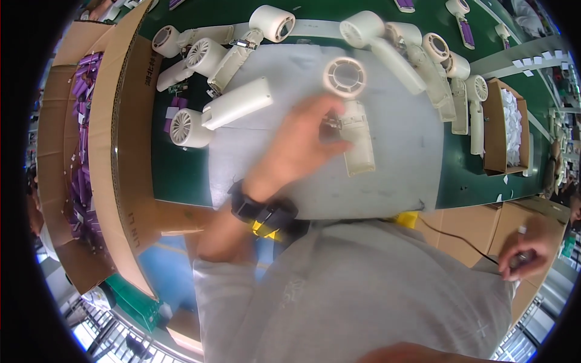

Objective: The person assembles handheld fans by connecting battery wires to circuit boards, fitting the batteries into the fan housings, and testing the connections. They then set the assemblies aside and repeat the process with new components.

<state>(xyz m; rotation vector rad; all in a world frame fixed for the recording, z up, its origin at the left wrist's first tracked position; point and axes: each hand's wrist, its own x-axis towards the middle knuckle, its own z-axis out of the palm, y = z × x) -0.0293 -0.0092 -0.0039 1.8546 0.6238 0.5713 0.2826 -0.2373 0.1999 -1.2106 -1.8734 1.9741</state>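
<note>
On the grey mat lies a white handheld fan, its round head facing up and its handle shell showing the inside. My left hand comes in from its left side, thumb on the handle edge and index finger just below the head. Between thumb and finger a small metallic part shows at the fan's neck. The hand is slightly blurred. Far to the right, my right hand is closed around a small dark object with a black cable near it; its kind is unclear.
Several white fans lie along the left and right of the mat, one nearby handle among them. A tall cardboard box with purple battery cells stands at left. A small box of white pieces is at right.
</note>
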